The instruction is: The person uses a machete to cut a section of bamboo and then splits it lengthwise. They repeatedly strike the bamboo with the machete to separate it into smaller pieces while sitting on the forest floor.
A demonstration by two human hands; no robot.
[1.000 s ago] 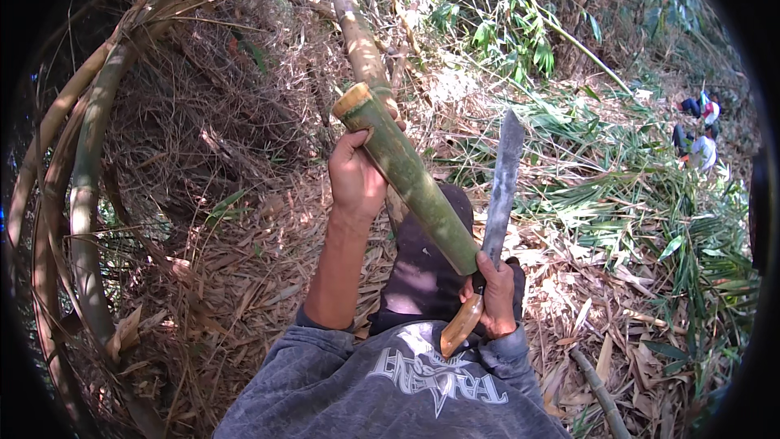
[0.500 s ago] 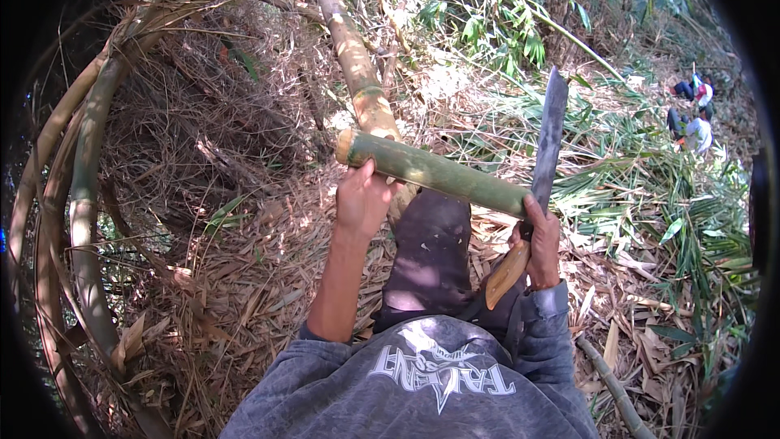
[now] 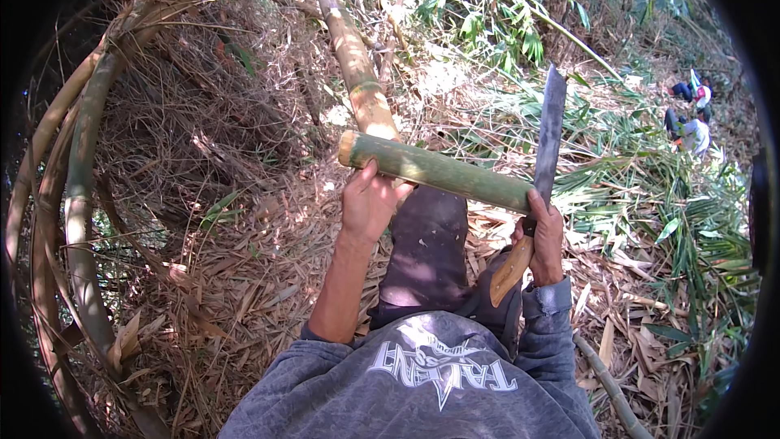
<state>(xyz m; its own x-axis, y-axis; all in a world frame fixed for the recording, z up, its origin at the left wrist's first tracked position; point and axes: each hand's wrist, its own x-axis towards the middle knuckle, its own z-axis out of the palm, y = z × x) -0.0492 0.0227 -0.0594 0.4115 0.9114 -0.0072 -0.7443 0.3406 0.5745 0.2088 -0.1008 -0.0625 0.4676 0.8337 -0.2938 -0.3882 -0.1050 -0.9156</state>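
both hands [image 3: 370, 199] raised, gripping bamboo section [image 3: 439, 169] and, seemingly, machete [image 3: 546, 150].

Single head-worn fisheye view, looking steeply down the wearer's chest at close range and bending straight edges toward a dark round rim. Both forearms are entering from the lower edge, placing the left hand [image 3: 367, 205] and right hand [image 3: 546, 237] near centre. Beyond the fingers [image 3: 370, 172] it is facing leaf-littered ground [image 3: 244, 276] and distant foliage.
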